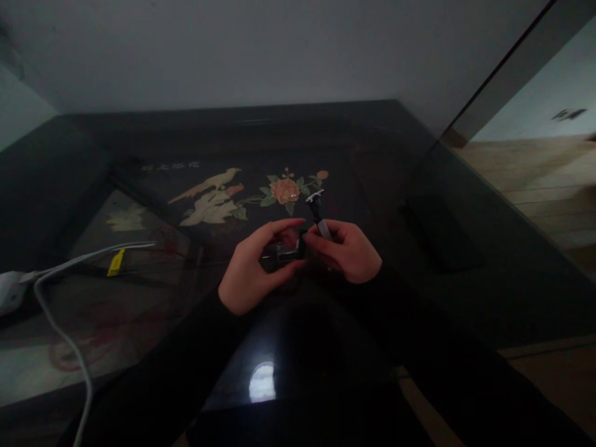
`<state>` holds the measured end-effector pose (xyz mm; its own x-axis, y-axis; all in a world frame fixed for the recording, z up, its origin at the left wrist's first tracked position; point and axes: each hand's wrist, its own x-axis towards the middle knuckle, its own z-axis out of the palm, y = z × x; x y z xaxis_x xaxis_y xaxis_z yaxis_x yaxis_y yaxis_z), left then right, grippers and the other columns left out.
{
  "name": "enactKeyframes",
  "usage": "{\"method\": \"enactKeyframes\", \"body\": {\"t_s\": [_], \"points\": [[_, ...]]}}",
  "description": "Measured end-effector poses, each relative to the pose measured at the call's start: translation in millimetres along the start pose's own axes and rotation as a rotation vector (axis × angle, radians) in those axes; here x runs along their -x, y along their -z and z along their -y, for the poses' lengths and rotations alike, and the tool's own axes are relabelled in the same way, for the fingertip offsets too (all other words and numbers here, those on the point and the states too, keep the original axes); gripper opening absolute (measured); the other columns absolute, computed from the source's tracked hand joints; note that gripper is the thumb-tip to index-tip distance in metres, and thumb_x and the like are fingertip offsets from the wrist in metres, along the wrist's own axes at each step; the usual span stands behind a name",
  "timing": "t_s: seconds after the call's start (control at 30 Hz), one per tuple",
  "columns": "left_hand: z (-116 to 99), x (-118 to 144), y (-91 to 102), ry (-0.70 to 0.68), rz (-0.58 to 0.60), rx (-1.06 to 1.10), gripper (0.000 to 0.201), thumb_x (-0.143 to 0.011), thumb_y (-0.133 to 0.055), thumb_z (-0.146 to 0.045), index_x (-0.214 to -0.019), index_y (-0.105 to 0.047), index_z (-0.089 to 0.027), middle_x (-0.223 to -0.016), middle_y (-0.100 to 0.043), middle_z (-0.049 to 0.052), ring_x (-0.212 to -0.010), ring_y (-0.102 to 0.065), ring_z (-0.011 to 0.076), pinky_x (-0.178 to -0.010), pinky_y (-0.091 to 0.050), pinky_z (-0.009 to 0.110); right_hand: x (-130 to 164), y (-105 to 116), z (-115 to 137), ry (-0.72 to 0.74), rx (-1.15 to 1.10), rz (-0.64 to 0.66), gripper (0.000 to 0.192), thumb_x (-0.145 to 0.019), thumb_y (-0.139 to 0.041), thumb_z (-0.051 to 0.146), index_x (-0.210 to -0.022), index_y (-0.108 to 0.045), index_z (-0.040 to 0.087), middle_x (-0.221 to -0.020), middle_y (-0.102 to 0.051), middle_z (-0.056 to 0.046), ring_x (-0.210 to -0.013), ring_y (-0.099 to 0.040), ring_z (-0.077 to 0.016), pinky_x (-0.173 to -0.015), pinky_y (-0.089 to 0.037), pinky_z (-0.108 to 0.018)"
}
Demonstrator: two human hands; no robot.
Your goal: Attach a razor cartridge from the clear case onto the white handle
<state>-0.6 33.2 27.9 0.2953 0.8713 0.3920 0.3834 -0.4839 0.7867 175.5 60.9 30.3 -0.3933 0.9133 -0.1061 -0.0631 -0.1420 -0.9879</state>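
In the head view, my right hand (pixel 348 249) pinches the handle of a razor (pixel 322 227). Its handle is grey and black, and the head points up and away from me. To its left, my left hand (pixel 255 264) curves thumb and fingers around a small case (pixel 289 250), partly clear with a black end. The black end is close to my right fingertips; dim light hides whether they touch. Both hands are just above the dark glossy tabletop (pixel 326 347).
An inlaid picture of birds and a flower (pixel 285 190) lies beyond my hands. A white cable (pixel 65 335) with a yellow tag (pixel 116 263) runs from a white plug (pixel 11 292) at left. A dark flat rectangular object (pixel 440 233) lies at right. A pale wall (pixel 233 56) stands behind.
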Motion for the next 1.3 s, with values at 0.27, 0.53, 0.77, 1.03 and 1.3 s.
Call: {"method": "enactKeyframes", "body": {"t_s": [0.27,0.53,0.77,1.03,1.3], "points": [[1.7,0.2,1.8,0.012,-0.019,0.188,0.047,-0.074,-0.074,-0.024,-0.120,-0.063,-0.024,-0.096,-0.060,0.005,-0.092,-0.057,0.0171,-0.086,-0.049,0.030,2.1,-7.1,-1.7,-0.071,-0.325,0.050,0.039,-0.057,-0.080,0.045,-0.070,-0.057,0.016,-0.046,-0.048,0.010,-0.032,-0.027,-0.0001,-0.031,-0.012,-0.018],[6.6,2.7,-0.5,-0.009,-0.029,0.247,0.042,-0.073,-0.074,-0.028,-0.114,-0.066,-0.024,-0.104,-0.064,0.008,-0.099,-0.058,0.0212,-0.086,-0.049,0.033,5.1,-10.7,-4.7,-0.095,-0.367,0.128,0.036,-0.063,-0.077,0.045,-0.072,-0.057,0.017,-0.047,-0.047,0.010,-0.032,-0.026,-0.0007,-0.032,-0.013,-0.018],[2.1,1.5,-1.1,-0.013,-0.085,0.300,0.032,-0.077,-0.069,-0.025,-0.109,-0.065,-0.020,-0.102,-0.064,0.006,-0.094,-0.060,0.0175,-0.085,-0.049,0.030,4.1,1.5,1.9,0.149,-0.058,0.058,0.043,-0.079,-0.057,0.060,-0.081,-0.062,0.017,-0.057,-0.054,0.005,-0.041,-0.038,-0.0048,-0.038,-0.025,-0.020],[6.9,4.8,2.3,-0.087,-0.166,0.093,0.034,-0.078,-0.065,-0.024,-0.111,-0.062,-0.020,-0.099,-0.064,0.007,-0.093,-0.058,0.0189,-0.085,-0.046,0.032,15.2,28.9,6.5,0.449,0.517,-0.136,0.024,-0.086,-0.057,0.040,-0.089,-0.067,0.019,-0.072,-0.063,-0.001,-0.062,-0.056,-0.0123,-0.060,-0.043,-0.026],[8.1,3.2,5.2,-0.187,-0.162,0.003,0.036,-0.074,-0.069,-0.024,-0.109,-0.062,-0.019,-0.094,-0.064,0.006,-0.087,-0.058,0.0190,-0.080,-0.046,0.031,17.4,31.7,5.2,0.666,0.722,-0.067,0.017,-0.088,-0.056,0.029,-0.097,-0.069,0.020,-0.086,-0.071,-0.004,-0.075,-0.065,-0.0159,-0.067,-0.049,-0.028]]}}
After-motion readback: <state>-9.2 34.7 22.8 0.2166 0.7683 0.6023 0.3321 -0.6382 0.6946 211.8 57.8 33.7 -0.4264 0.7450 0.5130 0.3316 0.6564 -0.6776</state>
